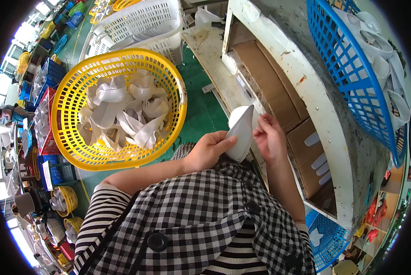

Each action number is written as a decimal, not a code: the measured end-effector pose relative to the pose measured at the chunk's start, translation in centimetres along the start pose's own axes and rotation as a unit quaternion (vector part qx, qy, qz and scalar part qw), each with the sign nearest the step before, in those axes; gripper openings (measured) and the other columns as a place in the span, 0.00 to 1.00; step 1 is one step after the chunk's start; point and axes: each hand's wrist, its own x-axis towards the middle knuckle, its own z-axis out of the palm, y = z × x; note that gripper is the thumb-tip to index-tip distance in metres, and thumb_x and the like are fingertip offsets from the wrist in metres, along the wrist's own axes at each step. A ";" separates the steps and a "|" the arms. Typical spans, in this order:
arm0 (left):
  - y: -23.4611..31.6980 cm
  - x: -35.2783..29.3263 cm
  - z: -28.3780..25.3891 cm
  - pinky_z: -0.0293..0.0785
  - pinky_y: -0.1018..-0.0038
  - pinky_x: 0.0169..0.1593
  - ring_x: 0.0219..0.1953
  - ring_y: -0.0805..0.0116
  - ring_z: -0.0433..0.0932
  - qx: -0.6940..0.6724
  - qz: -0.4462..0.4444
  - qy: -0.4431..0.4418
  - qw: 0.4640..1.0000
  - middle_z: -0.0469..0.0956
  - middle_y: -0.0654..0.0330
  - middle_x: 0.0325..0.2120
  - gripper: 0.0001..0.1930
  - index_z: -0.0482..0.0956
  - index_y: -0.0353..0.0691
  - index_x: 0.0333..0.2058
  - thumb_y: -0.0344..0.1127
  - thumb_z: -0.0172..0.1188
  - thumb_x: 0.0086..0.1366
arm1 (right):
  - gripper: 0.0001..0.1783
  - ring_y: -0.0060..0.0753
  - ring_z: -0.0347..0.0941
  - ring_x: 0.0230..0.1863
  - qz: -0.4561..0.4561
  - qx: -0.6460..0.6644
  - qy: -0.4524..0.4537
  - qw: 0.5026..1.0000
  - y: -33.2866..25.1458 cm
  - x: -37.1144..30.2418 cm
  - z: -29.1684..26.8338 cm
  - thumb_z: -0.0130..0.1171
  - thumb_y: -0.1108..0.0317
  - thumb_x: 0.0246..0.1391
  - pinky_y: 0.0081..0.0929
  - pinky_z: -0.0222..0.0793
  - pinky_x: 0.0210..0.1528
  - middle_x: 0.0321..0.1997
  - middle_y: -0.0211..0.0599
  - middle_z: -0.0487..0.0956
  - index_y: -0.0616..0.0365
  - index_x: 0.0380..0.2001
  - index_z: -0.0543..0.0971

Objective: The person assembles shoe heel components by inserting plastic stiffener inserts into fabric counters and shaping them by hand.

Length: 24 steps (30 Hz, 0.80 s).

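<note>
In front of my body, my left hand (208, 149) grips a white-grey shoe upper (242, 130), with the thumb pressed on its side. The piece is held upright, its pointed end up and a rounded opening to the left of the tip. Just right of it, my right hand (269, 136) has its fingers curled together close to the upper's edge. Whatever may be between those fingertips is too small to make out. To the left, a yellow basket (118, 162) holds several similar white uppers (111, 89) in a loose heap.
A white crate (141, 23) with pale pieces stands behind the yellow basket. At right is a worn white bench (302, 73) with cardboard (272, 78) in its opening and several pale sole-shaped pieces on it. A blue basket (352, 68) of uppers rests on top.
</note>
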 end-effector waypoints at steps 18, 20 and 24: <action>-0.1 4.5 0.3 0.75 0.74 0.31 0.29 0.70 0.77 -0.187 -0.006 0.101 0.977 0.77 0.56 0.29 0.27 0.72 0.30 0.39 0.55 0.48 0.66 | 0.18 0.23 0.69 0.31 -0.179 -0.517 -0.126 0.827 2.5 -5.2 3.3 0.62 0.63 0.52 0.22 0.67 0.35 0.30 0.35 0.73 0.60 0.37 0.66; -0.2 4.7 0.1 0.77 0.70 0.35 0.32 0.66 0.78 -0.306 -0.112 0.087 0.941 0.77 0.54 0.33 0.29 0.71 0.29 0.42 0.57 0.47 0.66 | 0.17 0.26 0.71 0.30 -0.185 -0.502 -0.133 0.834 2.6 -5.2 2.8 0.60 0.63 0.53 0.25 0.68 0.35 0.30 0.38 0.74 0.61 0.37 0.66; -1.6 4.7 0.5 0.74 0.73 0.37 0.31 0.69 0.76 -0.138 0.056 0.099 0.984 0.76 0.52 0.34 0.36 0.70 0.27 0.45 0.63 0.51 0.61 | 0.14 0.24 0.70 0.28 -0.253 -0.465 -0.084 0.844 2.9 -5.4 2.6 0.55 0.62 0.58 0.23 0.66 0.32 0.27 0.36 0.73 0.62 0.36 0.66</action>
